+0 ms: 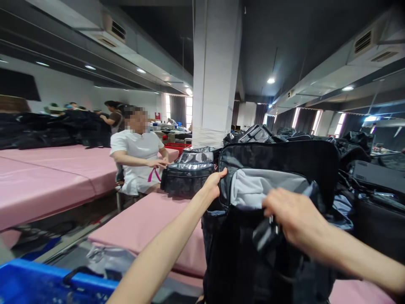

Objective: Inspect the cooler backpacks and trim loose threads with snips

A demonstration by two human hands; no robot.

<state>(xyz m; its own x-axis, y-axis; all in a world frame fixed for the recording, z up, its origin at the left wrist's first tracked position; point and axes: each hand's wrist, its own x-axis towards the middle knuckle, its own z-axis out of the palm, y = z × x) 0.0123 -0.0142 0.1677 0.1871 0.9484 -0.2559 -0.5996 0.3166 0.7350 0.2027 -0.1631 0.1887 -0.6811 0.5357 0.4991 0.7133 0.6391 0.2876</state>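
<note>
A large black bag (272, 253) stands upright in front of me, its top lid raised and pale grey lining (253, 185) showing in the opening. At the lid's left edge is my left hand (215, 185), closed on the bag, thumb up and the other fingers mostly hidden. My right hand (291, 213) is curled in front of the opening and smeared by motion. Below its fingers hangs a small dark piece with a shiny part (267, 233), too blurred to name.
Insulated black bags with silver lining (190, 175) sit on the pink-covered table (152, 223). Behind it, a person in white (136, 152) handles a pink strip. More black bags (379, 185) crowd the right. A blue crate (47, 283) is at lower left; a pillar (215, 76) rises behind.
</note>
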